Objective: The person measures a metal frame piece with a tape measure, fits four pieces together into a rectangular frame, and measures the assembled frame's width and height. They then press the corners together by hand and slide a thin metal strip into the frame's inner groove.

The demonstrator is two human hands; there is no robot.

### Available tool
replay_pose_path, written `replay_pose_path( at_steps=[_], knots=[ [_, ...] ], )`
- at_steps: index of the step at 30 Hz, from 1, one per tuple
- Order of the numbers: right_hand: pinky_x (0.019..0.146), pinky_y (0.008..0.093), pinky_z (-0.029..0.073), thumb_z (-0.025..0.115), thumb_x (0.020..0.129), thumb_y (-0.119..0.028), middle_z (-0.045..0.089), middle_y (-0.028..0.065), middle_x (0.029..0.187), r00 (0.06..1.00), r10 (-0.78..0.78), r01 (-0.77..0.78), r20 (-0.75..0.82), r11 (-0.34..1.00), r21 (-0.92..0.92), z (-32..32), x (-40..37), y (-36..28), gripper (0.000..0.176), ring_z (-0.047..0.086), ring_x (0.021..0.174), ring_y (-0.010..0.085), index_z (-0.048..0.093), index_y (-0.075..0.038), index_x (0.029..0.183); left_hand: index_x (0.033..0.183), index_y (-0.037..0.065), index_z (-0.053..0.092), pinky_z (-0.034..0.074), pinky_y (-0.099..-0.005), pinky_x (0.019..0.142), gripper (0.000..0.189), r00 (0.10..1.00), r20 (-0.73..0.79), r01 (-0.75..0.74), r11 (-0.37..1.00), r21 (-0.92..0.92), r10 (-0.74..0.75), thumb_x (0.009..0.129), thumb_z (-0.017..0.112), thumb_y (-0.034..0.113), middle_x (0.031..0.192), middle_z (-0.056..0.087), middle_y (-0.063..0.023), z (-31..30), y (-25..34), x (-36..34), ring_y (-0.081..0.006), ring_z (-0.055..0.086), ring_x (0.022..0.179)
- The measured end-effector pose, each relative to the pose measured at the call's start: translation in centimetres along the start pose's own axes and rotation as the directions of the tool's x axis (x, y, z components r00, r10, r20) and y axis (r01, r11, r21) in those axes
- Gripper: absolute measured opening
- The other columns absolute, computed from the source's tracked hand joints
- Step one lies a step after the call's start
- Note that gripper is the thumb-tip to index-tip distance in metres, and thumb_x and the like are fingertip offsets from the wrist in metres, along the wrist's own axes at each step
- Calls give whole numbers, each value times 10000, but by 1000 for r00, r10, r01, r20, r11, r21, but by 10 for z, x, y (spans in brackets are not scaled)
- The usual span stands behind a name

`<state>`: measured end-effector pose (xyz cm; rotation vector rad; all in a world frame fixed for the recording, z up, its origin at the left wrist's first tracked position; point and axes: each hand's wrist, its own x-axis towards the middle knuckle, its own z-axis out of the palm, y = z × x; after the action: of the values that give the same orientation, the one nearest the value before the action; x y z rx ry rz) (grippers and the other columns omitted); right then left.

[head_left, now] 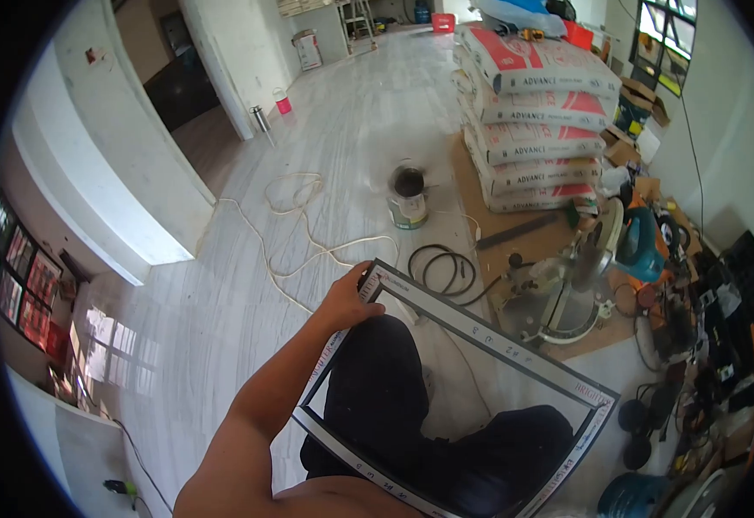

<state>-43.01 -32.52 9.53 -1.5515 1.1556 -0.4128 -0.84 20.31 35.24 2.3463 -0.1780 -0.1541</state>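
My left hand (351, 298) is closed around the upper left corner of a rectangular metal window frame (476, 328). Dark edges and pale protective tape with printed and handwritten marks run along its bars. The frame lies tilted over my lap, and my knees in dark trousers (372, 371) show through its opening. Its lower edge rests close to my body. My right hand is out of the picture.
A mitre saw (567, 302) stands on a brown board to the right, before stacked cement bags (541, 142). Ahead are an open can (408, 211), a coiled black cable (433, 250) and a loose white cord (308, 226). Tools crowd the right wall.
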Motion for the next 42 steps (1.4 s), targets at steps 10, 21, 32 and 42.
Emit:
replay_pose_path(
  at_steps=[10,21,32,42],
  knots=[
    [639,254,478,696,847,-197,665,49,903,986,-51,33,-157,993,-116,-50,52,33,443,597,733,123,594,16,1222,1433,81,387,436,-374,1010,902,1000,-15,-7,993,-114,5,621,773,157,1251,582,-216,6,16,5,-338,575,1154],
    [869,315,454,628,928,-197,615,84,1127,763,-646,640,11,754,-148,18,-57,-299,374,588,996,173,576,-4,1244,1460,91,359,458,-384,974,885,962,-69,-272,951,-147,264,672,755,163,1255,591,-211,9,49,1,-337,594,1133],
    [700,358,534,713,729,-137,665,79,926,-485,-775,816,405,-235,528,200,-276,-472,283,658,838,270,704,-55,1000,1327,-7,509,471,-441,941,737,970,-163,-186,982,-19,181,653,718,207,1145,621,-271,45,12,18,-406,600,1070],
    [751,293,511,545,957,-132,711,-8,883,-346,-929,938,130,-337,85,187,-285,-437,161,678,830,118,686,-93,889,1273,-39,555,500,-408,873,683,975,-180,-152,980,-130,127,655,721,199,1035,656,-293,36,17,17,-411,641,980]
  ],
)
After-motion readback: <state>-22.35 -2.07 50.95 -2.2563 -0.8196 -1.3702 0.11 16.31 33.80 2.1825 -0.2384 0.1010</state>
